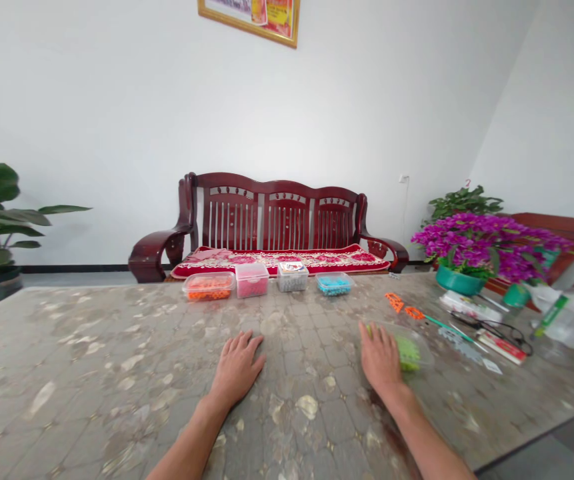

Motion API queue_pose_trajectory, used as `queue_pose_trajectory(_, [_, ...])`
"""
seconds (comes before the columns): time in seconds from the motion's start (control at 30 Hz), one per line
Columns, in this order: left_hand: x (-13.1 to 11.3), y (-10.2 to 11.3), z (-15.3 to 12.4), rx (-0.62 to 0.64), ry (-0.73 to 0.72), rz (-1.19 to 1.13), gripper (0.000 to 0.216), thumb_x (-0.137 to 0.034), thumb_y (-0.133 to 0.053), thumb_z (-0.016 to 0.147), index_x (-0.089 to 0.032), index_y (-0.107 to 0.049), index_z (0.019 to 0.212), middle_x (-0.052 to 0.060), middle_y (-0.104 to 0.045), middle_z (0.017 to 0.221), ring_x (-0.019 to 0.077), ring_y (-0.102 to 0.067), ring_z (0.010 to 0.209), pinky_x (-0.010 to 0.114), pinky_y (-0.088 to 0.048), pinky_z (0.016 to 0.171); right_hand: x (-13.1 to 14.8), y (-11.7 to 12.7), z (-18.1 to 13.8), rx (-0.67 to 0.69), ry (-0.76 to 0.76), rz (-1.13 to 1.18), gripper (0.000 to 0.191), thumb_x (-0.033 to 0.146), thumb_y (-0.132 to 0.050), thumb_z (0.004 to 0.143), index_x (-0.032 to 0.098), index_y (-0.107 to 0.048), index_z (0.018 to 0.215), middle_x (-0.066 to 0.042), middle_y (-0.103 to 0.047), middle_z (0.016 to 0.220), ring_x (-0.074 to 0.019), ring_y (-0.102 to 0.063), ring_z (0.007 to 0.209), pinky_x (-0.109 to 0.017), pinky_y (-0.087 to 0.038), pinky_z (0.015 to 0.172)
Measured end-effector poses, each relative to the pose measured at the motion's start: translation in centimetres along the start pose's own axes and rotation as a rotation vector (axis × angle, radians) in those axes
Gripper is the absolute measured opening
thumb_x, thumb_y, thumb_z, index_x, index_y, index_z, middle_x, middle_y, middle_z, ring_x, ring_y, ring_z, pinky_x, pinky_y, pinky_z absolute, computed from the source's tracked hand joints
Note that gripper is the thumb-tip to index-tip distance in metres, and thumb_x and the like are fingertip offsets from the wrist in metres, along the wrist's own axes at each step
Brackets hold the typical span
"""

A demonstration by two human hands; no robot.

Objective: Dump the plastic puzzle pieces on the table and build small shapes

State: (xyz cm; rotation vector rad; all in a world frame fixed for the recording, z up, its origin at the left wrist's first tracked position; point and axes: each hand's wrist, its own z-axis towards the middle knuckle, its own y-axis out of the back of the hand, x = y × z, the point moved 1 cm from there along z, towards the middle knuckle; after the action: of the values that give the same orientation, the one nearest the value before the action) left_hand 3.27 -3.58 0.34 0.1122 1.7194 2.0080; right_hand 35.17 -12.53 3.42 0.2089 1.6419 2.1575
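My left hand (238, 365) lies palm down on the patterned tabletop (131, 380), fingers apart and nothing in it. Further right, my right hand (381, 357) rests with its fingers stretched out. It overlaps the left side of a clear plastic container (425, 352) holding small green pieces (407, 352); I cannot tell whether it touches the container. Beyond the hands, along the far edge, stand a clear tub of orange pieces (210, 288), a box of pink pieces (252, 285), a box of grey pieces (293, 280) and a tub of blue pieces (335, 285).
On the right lie orange joined pieces (394, 302), a green stick (447, 328), grey flat pieces (459, 341), dark-framed glasses (504, 333) and a red-and-white box (501, 347). Behind them stands a teal pot (459, 283) of purple flowers. A wooden bench (284, 220) is beyond the table.
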Motion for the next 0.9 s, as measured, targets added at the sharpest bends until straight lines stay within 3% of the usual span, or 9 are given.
queue_pose_trajectory(0.07, [0.2, -0.1, 0.1, -0.022, 0.010, -0.064, 0.044, -0.030, -0.047, 0.089, -0.022, -0.059, 0.131, 0.010, -0.053, 0.143, 0.0268, -0.042, 0.136, 0.043, -0.028, 0.116, 3.5, 0.8, -0.7, -0.023, 0.204, 0.132, 0.054, 0.014, -0.028, 0.094, 0.020, -0.046, 0.144, -0.011, -0.046, 0.149, -0.0271, -0.038, 0.138, -0.045, -0.024, 0.115])
queue_pose_trajectory(0.2, [1.5, -0.8, 0.7, -0.164, 0.101, -0.317, 0.045, -0.023, -0.044, 0.088, -0.017, -0.055, 0.131, 0.012, -0.057, 0.136, 0.0223, -0.052, 0.127, 0.038, -0.038, 0.110, 9.0, 2.5, -2.1, -0.088, 0.764, 0.450, 0.055, 0.013, -0.035, 0.092, 0.026, -0.045, 0.144, -0.003, -0.055, 0.142, -0.0192, -0.035, 0.140, -0.044, -0.016, 0.121])
queue_pose_trajectory(0.3, [2.6, -1.0, 1.0, -0.380, 0.157, -0.512, 0.041, -0.025, -0.040, 0.091, -0.018, -0.057, 0.127, 0.011, -0.061, 0.130, 0.0214, -0.056, 0.122, 0.041, -0.043, 0.107, 10.8, 2.8, -2.3, -0.174, 0.959, 0.616, 0.057, 0.005, -0.037, 0.085, 0.026, -0.053, 0.136, -0.002, -0.064, 0.130, -0.0179, -0.039, 0.137, -0.046, -0.019, 0.121])
queue_pose_trajectory(0.4, [2.8, -0.5, 0.7, -0.550, 0.100, -0.547, 0.038, -0.030, -0.039, 0.094, -0.020, -0.058, 0.126, 0.010, -0.060, 0.133, 0.0229, -0.052, 0.127, 0.045, -0.040, 0.110, 11.6, 2.3, -1.8, -0.230, 0.940, 0.699, 0.061, 0.000, -0.039, 0.077, 0.024, -0.057, 0.130, -0.004, -0.066, 0.126, -0.0187, -0.046, 0.131, -0.047, -0.028, 0.118])
queue_pose_trajectory(0.47, [2.4, 0.1, 0.4, -0.573, 0.016, -0.486, 0.035, -0.030, -0.041, 0.095, -0.023, -0.062, 0.122, 0.008, -0.059, 0.135, 0.0245, -0.046, 0.134, 0.049, -0.036, 0.112, 12.1, 1.9, -1.4, -0.241, 0.900, 0.710, 0.060, 0.002, -0.046, 0.075, 0.023, -0.056, 0.131, -0.006, -0.064, 0.128, -0.0209, -0.049, 0.128, -0.049, -0.031, 0.116])
queue_pose_trajectory(0.57, [1.5, 0.9, 0.0, -0.534, -0.079, -0.357, 0.030, -0.025, -0.045, 0.093, -0.028, -0.067, 0.115, 0.003, -0.061, 0.134, 0.0270, -0.040, 0.138, 0.055, -0.030, 0.114, 13.2, 1.6, -1.0, -0.279, 0.855, 0.693, 0.051, 0.008, -0.057, 0.078, 0.023, -0.058, 0.127, -0.008, -0.065, 0.122, -0.0237, -0.056, 0.118, -0.050, -0.038, 0.111])
queue_pose_trajectory(0.7, [0.7, 1.5, -0.3, -0.458, -0.148, -0.246, 0.029, -0.022, -0.049, 0.092, -0.031, -0.068, 0.112, 0.002, -0.064, 0.131, 0.0280, -0.040, 0.138, 0.059, -0.025, 0.115, 14.6, 1.4, -0.3, -0.382, 0.833, 0.662, 0.033, 0.009, -0.063, 0.082, 0.023, -0.064, 0.113, -0.006, -0.069, 0.103, -0.0224, -0.063, 0.099, -0.039, -0.053, 0.091])
queue_pose_trajectory(0.9, [-0.1, 1.7, -0.7, -0.370, -0.300, -0.187, 0.036, -0.030, -0.068, 0.081, -0.033, -0.065, 0.117, 0.001, -0.063, 0.131, 0.0287, -0.043, 0.135, 0.060, -0.016, 0.118, 14.5, 0.9, 0.4, -0.471, 0.919, 0.720, 0.019, 0.017, -0.061, 0.089, 0.022, -0.066, 0.106, -0.004, -0.071, 0.097, -0.0185, -0.066, 0.093, -0.033, -0.056, 0.085])
